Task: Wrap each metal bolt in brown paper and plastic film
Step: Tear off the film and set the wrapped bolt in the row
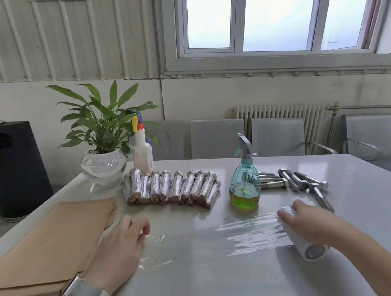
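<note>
Left hand (120, 243) pins plastic film (249, 234) edge flat on surface (199, 281); right hand (311, 225) grips film roll (300, 237), sheet stretched between hands.

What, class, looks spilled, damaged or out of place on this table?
Nothing stands out. The wrapped bolts lie in a tidy row, the bare bolts sit loosely heaped beside the spray bottle, and the brown paper is stacked flat. The film stretched between the left hand and the roll is only wrinkled.
</note>
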